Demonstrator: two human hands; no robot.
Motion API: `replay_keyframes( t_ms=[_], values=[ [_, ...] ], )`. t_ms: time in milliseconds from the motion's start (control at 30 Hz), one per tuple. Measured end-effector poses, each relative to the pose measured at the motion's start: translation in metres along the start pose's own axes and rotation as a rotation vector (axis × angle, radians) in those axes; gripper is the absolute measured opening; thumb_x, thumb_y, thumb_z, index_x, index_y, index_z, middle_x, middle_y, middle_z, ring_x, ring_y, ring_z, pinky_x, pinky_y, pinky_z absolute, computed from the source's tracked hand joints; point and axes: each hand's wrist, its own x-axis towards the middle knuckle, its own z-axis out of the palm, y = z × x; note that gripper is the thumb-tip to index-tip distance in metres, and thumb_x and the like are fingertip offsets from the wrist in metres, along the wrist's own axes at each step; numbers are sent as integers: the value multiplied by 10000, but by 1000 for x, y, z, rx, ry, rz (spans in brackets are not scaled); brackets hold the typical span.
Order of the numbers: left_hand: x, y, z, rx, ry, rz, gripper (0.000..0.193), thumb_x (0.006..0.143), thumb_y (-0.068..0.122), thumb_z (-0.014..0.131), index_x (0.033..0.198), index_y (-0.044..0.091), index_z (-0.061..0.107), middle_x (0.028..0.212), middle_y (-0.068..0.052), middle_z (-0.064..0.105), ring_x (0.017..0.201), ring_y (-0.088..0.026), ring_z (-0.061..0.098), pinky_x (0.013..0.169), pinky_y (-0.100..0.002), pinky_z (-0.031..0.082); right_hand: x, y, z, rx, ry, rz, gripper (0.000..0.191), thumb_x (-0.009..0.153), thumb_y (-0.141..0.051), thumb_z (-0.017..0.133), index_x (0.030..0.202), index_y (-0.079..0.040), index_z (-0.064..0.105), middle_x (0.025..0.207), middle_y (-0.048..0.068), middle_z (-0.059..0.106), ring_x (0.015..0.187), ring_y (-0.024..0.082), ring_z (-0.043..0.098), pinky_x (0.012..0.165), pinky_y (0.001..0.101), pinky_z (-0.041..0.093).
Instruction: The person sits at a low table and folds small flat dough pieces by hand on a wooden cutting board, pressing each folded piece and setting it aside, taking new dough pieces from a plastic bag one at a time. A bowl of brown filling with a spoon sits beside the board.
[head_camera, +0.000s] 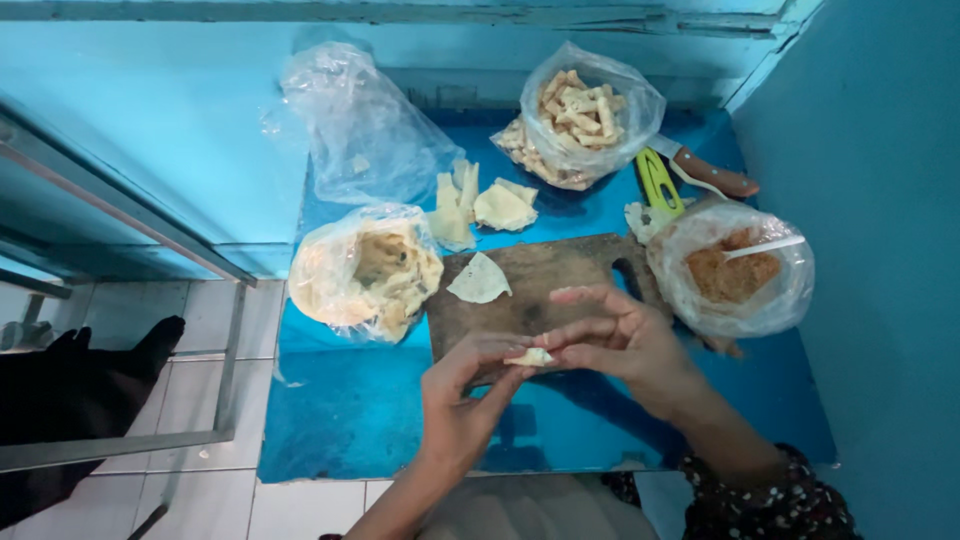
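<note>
My left hand (462, 385) and my right hand (612, 335) meet over the near edge of a dark wooden cutting board (560, 275). Together they pinch a small pale folded dough wrapper (531, 356) between the fingertips. Another flat wrapper (480, 280) lies on the board just beyond my hands. A clear bag of wrappers (365, 272) stands left of the board. A bag of brown filling (732, 272) with a white spoon (765, 247) in it stands to the right.
At the back sits a bag of rolled pieces (580, 115), an empty plastic bag (365, 125), loose wrappers (480, 205), a green-handled tool (658, 185) and a brown-handled knife (712, 175). A blue wall (870, 200) rises on the right, a metal rail (130, 220) on the left.
</note>
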Motion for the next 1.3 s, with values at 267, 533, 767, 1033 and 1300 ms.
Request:
replay_keyframes(
  t_ms=[267, 533, 767, 1033, 1300],
  values=[
    [-7, 6, 7, 377, 41, 332, 281, 869, -63, 766, 1119, 65, 754, 1149, -98, 732, 980, -203, 768, 780, -264, 617, 3, 15, -4, -19, 23, -17, 522, 823, 58, 760, 1318, 5, 601, 1014, 143, 775, 921, 173, 740, 810, 330, 601],
    [-10, 2, 17, 510, 93, 458, 300, 855, -86, 756, 1132, 28, 748, 1119, -108, 713, 928, -205, 734, 771, -283, 606, -4, 17, 14, -161, 50, -199, 612, 840, 49, 751, 1368, -30, 452, 1024, 146, 746, 968, 177, 742, 847, 329, 620],
    [-8, -2, 19, 513, 166, 341, 285, 861, -53, 778, 1124, 54, 752, 1081, -96, 741, 929, -216, 763, 762, -294, 607, 0, 12, 12, -37, 85, -99, 624, 848, 52, 697, 1377, -80, 393, 1106, 201, 775, 1032, 233, 756, 884, 375, 641],
    [-10, -5, 19, 549, 202, 329, 304, 847, -29, 789, 1129, 42, 699, 1072, -116, 733, 948, -271, 751, 787, -332, 604, -6, 35, 16, -241, 182, -281, 623, 826, 61, 759, 1323, -49, 399, 1087, 204, 776, 984, 236, 785, 845, 353, 654],
    [-7, -4, 19, 427, 125, 149, 327, 807, 15, 838, 1103, 29, 699, 1043, -133, 748, 884, -276, 771, 733, -326, 615, 3, 32, 8, -177, 215, -208, 529, 865, 35, 738, 1304, -45, 454, 1061, 196, 781, 990, 203, 762, 819, 315, 626]
  ],
)
